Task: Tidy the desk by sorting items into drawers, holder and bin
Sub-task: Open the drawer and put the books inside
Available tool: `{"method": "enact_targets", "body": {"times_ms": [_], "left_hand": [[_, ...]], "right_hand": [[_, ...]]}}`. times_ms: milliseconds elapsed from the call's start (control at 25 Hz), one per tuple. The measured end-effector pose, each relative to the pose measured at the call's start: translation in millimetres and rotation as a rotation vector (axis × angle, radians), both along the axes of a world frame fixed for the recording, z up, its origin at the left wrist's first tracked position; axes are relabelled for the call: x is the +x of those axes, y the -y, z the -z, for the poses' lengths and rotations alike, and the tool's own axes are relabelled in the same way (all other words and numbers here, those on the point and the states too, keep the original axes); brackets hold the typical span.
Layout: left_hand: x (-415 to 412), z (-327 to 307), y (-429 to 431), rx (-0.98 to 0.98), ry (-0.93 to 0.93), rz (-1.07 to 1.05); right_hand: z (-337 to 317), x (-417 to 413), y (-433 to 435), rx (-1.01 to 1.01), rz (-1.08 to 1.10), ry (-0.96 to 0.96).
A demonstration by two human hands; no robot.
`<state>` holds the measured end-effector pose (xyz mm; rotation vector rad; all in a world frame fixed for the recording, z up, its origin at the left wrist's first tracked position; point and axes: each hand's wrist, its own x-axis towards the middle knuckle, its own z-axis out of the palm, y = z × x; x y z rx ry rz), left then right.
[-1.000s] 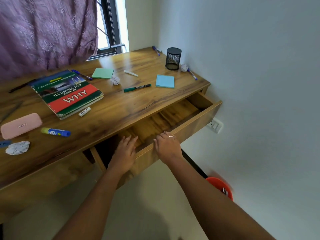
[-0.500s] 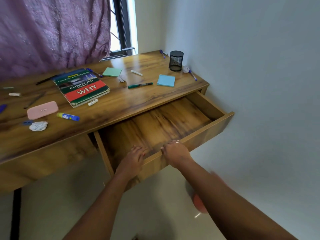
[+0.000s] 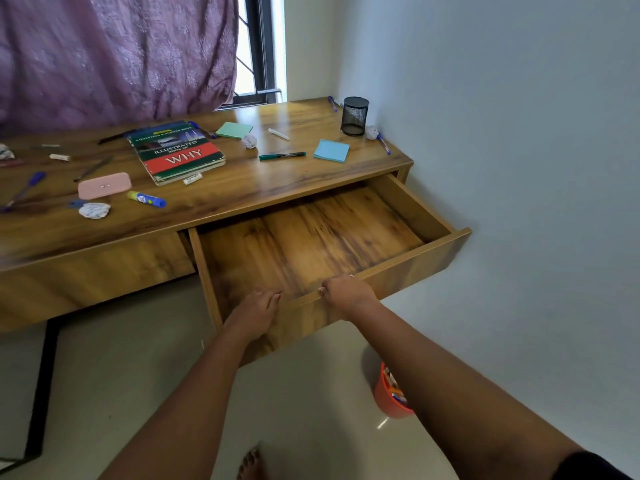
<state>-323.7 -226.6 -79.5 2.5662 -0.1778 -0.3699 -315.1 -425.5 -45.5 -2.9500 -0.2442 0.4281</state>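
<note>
Gripping: fingers [image 3: 269, 296] of left hand [image 3: 254, 308] and right hand [image 3: 346, 293] curl over the front edge of the drawer [image 3: 415, 258] | drawer: stands far out, near right, under the surface [image 3: 242, 190] | advice: pull evenly with both hands, stop before it comes free

We see a wood-grain worktop [image 3: 277, 188] with a glossy sheen, and the drawer [image 3: 311, 244] shows the same streaked wood, duller inside. The holder [image 3: 354, 116] looks like black metal mesh, the curtain [image 3: 114, 53] patterned cloth, the bin [image 3: 388, 400] smooth orange plastic. The book [image 3: 176, 150] has a shiny cover, the paper ball [image 3: 94, 210] is crinkled, and the floor [image 3: 311, 410] is smooth and faintly glossy.
</note>
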Motion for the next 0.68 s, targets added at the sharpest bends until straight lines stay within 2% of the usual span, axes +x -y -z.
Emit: {"method": "enact_targets", "body": {"times_ms": [200,360,480,600,680], "left_hand": [[-14,3,-5,0.086,0.056,-0.006],[-23,8,-12,0.123,0.039,0.016],[-22,-5,-19,-0.100,-0.003,-0.052],[-4,-28,-44,-0.451,0.014,-0.375],[25,-42,-73,-0.598,0.029,-0.555]], "right_hand": [[-2,3,0,-0.045,-0.027,-0.009],[-14,17,-10,-0.178,-0.073,0.024],[-22,36,-31,-0.245,-0.119,-0.011],[-24,66,-66,-0.148,-0.128,-0.014],[-32,94,-99,-0.049,-0.110,0.003]]}}
